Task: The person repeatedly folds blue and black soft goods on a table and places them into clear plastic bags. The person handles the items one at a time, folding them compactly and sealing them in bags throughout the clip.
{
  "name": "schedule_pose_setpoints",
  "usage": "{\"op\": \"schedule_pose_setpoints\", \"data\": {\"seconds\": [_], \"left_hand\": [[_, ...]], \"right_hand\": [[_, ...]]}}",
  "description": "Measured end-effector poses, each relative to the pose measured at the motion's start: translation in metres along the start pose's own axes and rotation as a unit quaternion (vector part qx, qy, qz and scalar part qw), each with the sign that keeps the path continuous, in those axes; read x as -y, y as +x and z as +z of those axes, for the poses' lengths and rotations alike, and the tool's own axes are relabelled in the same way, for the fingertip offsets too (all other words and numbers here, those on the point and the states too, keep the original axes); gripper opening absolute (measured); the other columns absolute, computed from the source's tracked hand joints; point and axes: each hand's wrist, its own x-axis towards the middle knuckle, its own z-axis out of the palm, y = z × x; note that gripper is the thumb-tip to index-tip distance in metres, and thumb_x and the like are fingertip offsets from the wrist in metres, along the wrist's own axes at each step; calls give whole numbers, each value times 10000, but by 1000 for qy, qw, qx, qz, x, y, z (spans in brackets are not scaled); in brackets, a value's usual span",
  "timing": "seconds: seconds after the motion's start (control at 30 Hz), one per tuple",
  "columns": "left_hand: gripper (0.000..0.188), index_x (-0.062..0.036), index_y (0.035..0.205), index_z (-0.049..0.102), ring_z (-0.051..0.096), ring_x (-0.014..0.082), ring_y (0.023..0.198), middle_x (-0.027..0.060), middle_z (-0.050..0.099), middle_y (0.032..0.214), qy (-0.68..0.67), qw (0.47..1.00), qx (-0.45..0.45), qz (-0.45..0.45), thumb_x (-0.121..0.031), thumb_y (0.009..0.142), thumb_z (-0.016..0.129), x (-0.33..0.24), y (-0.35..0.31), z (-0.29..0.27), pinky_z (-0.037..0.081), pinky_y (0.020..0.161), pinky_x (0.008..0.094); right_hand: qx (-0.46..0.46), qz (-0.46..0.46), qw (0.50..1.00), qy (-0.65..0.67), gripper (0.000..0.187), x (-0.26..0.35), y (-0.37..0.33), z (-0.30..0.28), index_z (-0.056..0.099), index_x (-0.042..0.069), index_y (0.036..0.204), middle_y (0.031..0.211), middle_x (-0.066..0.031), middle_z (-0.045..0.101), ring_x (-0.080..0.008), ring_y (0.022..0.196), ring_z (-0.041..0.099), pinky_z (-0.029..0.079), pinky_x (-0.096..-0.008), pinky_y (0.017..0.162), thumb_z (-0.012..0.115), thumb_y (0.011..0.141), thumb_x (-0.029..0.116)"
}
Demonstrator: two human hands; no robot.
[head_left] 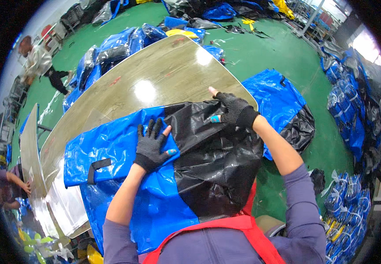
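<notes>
Head view: a glossy blue-and-black plastic sheet [190, 167] lies partly folded on a wood-grain tabletop [177, 66]. The gloved left hand [151, 145] rests flat, fingers spread, on blue; the gloved right hand [233, 109] touches black, its grip indeterminable.

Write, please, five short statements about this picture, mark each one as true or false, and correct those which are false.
1. The left hand and the right hand both wear dark gloves. True.
2. A blue and black plastic sheet lies partly over the table. True.
3. The left hand lies on the black part of the sheet. False: it lies on the blue part.
4. The short black strap is right of the left hand. False: it is to the left.
5. The floor is green. True.
</notes>
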Motion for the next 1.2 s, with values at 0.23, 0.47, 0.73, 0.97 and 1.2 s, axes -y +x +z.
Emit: {"op": "schedule_pose_setpoints", "data": {"seconds": [0.23,0.47,0.73,0.97,1.2], "left_hand": [[238,-62,902,608,621,357,654,174,623,794,-172,961,30,214,-267,783,640,-110,-22,-40,488,526,446],[405,-45,1184,553,496,400,1138,232,549,1173,-163,979,-104,70,-293,865,575,-90,77,-21,369,1009,463],[474,-61,1277,512,504,340,1180,198,535,1267,-150,986,74,-24,-364,912,501,-62,102,30,378,1014,437],[484,-79,1301,522,572,320,1095,182,585,1209,-321,855,395,99,-365,911,510,-96,45,-87,419,974,421],[705,-238,1410,421,245,413,1388,150,362,1478,166,976,91,-106,-584,813,565,60,-23,-85,132,1107,596]], "right_hand": [[82,-150,956,-239,1168,0,-27,4,241,203,1487,1485,-224,294,-475,1336,309,325,-432,1098,839,513,445],[-58,-139,988,25,408,26,-5,-33,641,148,1167,1158,-118,632,-334,1058,592,474,-389,915,568,777,52],[-52,-205,969,-126,245,16,-28,48,664,79,1015,1047,-131,666,-289,947,653,537,-382,805,518,900,238],[-8,-202,976,-80,293,-7,-29,38,669,84,1008,1055,-154,661,-313,935,641,492,-432,873,629,771,251],[-104,-142,967,-182,608,50,0,20,563,123,1251,1265,-160,534,-360,1159,497,363,-556,975,595,772,496]]}}
